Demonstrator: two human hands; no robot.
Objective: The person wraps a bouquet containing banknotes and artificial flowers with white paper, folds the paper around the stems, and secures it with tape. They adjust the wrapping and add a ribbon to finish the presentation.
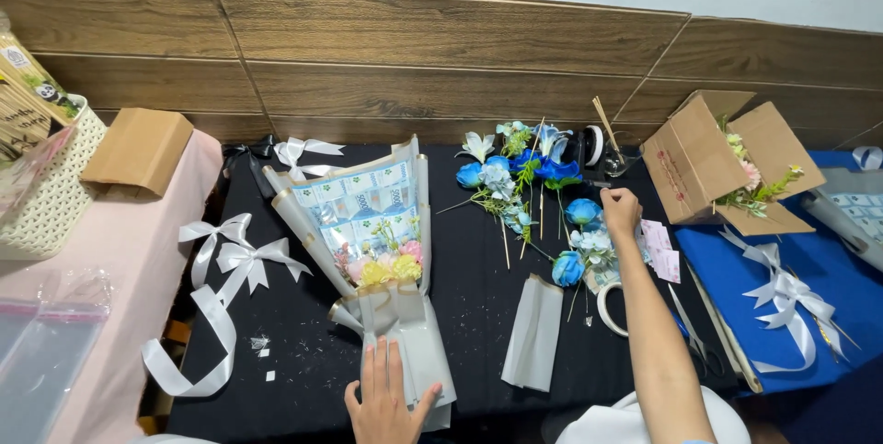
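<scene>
Bouquet (372, 251) of folded banknotes and small flowers in grey wrap is lying on the black table (303, 343); from the head camera we are seeing our left hand (384, 400) pressing flat, fingers spread, on its wrapped stem. Our right hand (621, 211), curled, is reaching into the loose blue flowers (533, 188), well right of the bouquet; we cannot tell what it is pinching. Keeping the stem pinned looks wise while picking one flower.

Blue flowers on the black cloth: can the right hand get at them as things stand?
Probably yes. The right hand already rests beside the blue flowers, nothing lies between them, and the left hand is far off on the bouquet.
</scene>
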